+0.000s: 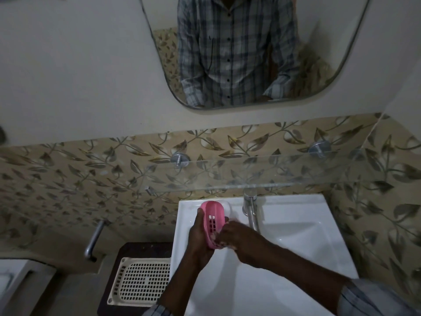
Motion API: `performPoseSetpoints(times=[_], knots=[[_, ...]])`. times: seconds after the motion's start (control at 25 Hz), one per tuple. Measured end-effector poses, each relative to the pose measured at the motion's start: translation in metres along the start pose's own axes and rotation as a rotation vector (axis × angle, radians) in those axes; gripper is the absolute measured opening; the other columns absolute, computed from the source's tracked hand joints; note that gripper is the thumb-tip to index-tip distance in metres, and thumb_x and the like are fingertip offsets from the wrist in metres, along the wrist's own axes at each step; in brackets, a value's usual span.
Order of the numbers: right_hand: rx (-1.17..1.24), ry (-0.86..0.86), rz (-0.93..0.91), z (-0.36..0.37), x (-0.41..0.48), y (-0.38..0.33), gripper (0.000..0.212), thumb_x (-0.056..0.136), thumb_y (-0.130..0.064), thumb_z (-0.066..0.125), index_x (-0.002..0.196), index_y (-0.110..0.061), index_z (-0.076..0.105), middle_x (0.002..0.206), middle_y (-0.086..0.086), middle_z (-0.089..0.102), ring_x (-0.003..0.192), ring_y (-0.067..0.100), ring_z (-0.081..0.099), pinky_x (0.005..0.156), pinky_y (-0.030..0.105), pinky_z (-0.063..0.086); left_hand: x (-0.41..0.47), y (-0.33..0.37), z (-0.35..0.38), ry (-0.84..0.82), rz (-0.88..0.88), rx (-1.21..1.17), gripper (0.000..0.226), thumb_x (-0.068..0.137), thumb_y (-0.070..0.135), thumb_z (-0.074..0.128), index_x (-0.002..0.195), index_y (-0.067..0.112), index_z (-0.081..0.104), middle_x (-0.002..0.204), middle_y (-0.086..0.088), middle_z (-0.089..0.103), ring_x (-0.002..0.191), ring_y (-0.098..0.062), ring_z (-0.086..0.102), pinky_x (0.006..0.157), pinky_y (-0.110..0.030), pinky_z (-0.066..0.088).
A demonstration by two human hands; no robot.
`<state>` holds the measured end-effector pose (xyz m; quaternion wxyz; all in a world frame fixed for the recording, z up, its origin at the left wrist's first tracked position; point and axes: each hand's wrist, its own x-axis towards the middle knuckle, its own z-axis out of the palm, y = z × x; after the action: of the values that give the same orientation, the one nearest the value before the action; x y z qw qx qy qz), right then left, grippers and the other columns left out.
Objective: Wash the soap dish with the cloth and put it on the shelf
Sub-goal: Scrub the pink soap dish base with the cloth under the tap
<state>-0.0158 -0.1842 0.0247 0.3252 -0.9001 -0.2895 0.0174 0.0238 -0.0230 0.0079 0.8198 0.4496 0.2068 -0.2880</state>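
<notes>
A pink slotted soap dish [213,221] is held on edge over the left part of the white sink [296,247]. My left hand [200,238] grips it from the left side. My right hand [237,238] is curled against the dish's lower right edge, where something pale shows under the fingers; I cannot tell whether it is the cloth. A glass shelf [262,172] on metal pegs runs along the patterned wall above the sink and has nothing on it.
A chrome tap [250,208] stands at the back of the sink, just right of the dish. A cream slotted tray [141,281] lies on a dark stand to the left. A mirror [250,49] hangs above. A metal pipe [94,238] juts from the left wall.
</notes>
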Motion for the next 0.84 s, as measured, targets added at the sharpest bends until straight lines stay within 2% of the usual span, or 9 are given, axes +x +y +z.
performPoseSetpoints(times=[0.08, 0.16, 0.24, 0.36, 0.52, 0.6, 0.68, 0.76, 0.84], knots=[[-0.340, 0.044, -0.405, -0.017, -0.002, 0.023, 0.018, 0.097, -0.007, 0.056, 0.103, -0.008, 0.073, 0.104, 0.015, 0.072, 0.099, 0.032, 0.067, 0.090, 0.045, 0.054, -0.006, 0.005, 0.001, -0.081, -0.130, 0.016, 0.063, 0.098, 0.052, 0.042, 0.132, 0.001, 0.058, 0.117, -0.027, 0.065, 0.101, -0.039, 0.062, 0.086, -0.049, 0.053], [-0.434, 0.110, -0.490, -0.036, 0.008, 0.030, 0.016, 0.094, -0.011, 0.065, 0.104, -0.002, 0.072, 0.109, 0.018, 0.071, 0.103, 0.032, 0.067, 0.093, 0.044, 0.054, -0.017, 0.000, 0.008, -0.189, -0.258, -0.024, 0.051, 0.092, 0.034, 0.064, 0.130, 0.000, 0.057, 0.113, -0.025, 0.063, 0.099, -0.037, 0.060, 0.088, -0.048, 0.052], [-0.412, 0.195, -0.397, -0.035, 0.017, 0.020, 0.019, 0.086, -0.008, 0.074, 0.104, -0.003, 0.073, 0.109, 0.017, 0.073, 0.103, 0.031, 0.069, 0.090, 0.042, 0.057, -0.017, -0.004, 0.013, -0.189, -0.244, -0.144, 0.058, 0.076, 0.018, 0.082, 0.125, -0.003, 0.059, 0.110, -0.023, 0.063, 0.097, -0.035, 0.061, 0.092, -0.046, 0.050], [-0.265, 0.328, -0.174, 0.011, 0.004, -0.008, 0.042, 0.065, 0.008, 0.078, 0.102, -0.010, 0.077, 0.106, 0.009, 0.077, 0.096, 0.026, 0.074, 0.077, 0.036, 0.063, -0.004, 0.000, 0.006, -0.152, -0.108, -0.234, 0.064, 0.083, 0.042, 0.064, 0.122, -0.009, 0.059, 0.107, -0.030, 0.069, 0.089, -0.040, 0.072, 0.077, -0.047, 0.062], [0.332, 0.317, 0.231, 0.004, -0.002, -0.021, 0.028, 0.080, 0.006, 0.065, 0.093, -0.015, 0.078, 0.093, -0.002, 0.078, 0.085, 0.018, 0.075, 0.074, 0.018, 0.058, 0.000, -0.006, -0.015, -0.078, -0.113, -0.148, 0.068, 0.088, 0.055, 0.049, 0.118, -0.003, 0.066, 0.109, -0.029, 0.070, 0.095, -0.041, 0.071, 0.080, -0.050, 0.060], [0.378, 0.524, 0.518, -0.026, 0.004, -0.009, 0.020, 0.085, -0.002, 0.068, 0.092, -0.018, 0.077, 0.084, -0.007, 0.075, 0.075, 0.011, 0.071, 0.062, 0.012, 0.052, -0.003, -0.008, -0.019, -0.077, -0.081, -0.140, 0.067, 0.089, 0.054, 0.047, 0.125, 0.000, 0.063, 0.110, -0.027, 0.070, 0.095, -0.038, 0.070, 0.083, -0.049, 0.058], [0.174, 0.663, 0.588, -0.041, 0.007, 0.000, 0.025, 0.087, -0.002, 0.068, 0.106, -0.017, 0.075, 0.096, -0.002, 0.072, 0.084, 0.008, 0.062, 0.072, 0.016, 0.046, -0.006, -0.010, -0.015, -0.099, -0.065, -0.122, 0.071, 0.085, 0.055, 0.050, 0.126, -0.002, 0.062, 0.107, -0.028, 0.070, 0.090, -0.038, 0.070, 0.082, -0.047, 0.058], [0.091, 0.621, 0.529, -0.024, 0.019, -0.013, 0.031, 0.089, -0.002, 0.066, 0.114, -0.018, 0.073, 0.112, 0.002, 0.070, 0.101, 0.013, 0.060, 0.087, 0.027, 0.049, -0.010, -0.015, -0.003, -0.149, -0.046, -0.139, 0.069, 0.084, 0.052, 0.057, 0.124, -0.003, 0.065, 0.108, -0.028, 0.070, 0.092, -0.039, 0.071, 0.081, -0.048, 0.059], [0.426, 0.690, 0.510, 0.011, 0.030, -0.045, 0.029, 0.091, -0.010, 0.066, 0.118, -0.017, 0.070, 0.123, 0.006, 0.066, 0.117, 0.021, 0.059, 0.102, 0.037, 0.047, -0.011, -0.018, 0.008, -0.176, -0.051, -0.195, 0.060, 0.088, 0.047, 0.058, 0.123, -0.001, 0.067, 0.118, -0.027, 0.068, 0.106, -0.040, 0.068, 0.091, -0.050, 0.057]])
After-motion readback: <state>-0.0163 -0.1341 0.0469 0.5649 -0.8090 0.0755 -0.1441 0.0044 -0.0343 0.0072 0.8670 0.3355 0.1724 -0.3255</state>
